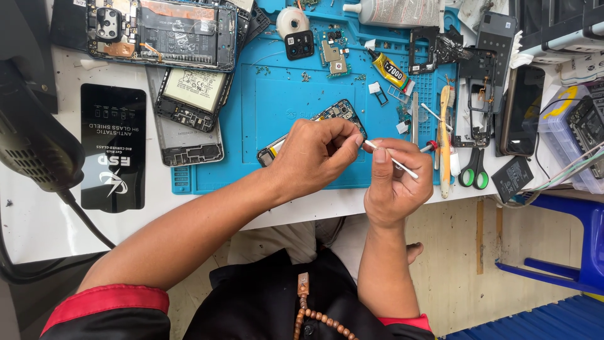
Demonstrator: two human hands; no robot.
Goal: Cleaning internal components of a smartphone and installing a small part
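White swab stick [393, 158] pinched between both hands over the blue mat [277, 107].
Left hand [314, 154] grip closed on its tip, right hand [393, 182] grip closed around its middle; opened phone [336, 113] seemingly just under the left.

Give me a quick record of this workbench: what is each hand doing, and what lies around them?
Left hand: fingertips pinch one end of a thin white stick
Right hand: grips the same stick
Under the left hand: opened phone, insides showing
Surface: blue mat on a white table
Left of the mat: more opened phones, black flat package
Right of the hands: green-handled scissors, toothbrush, glue tube
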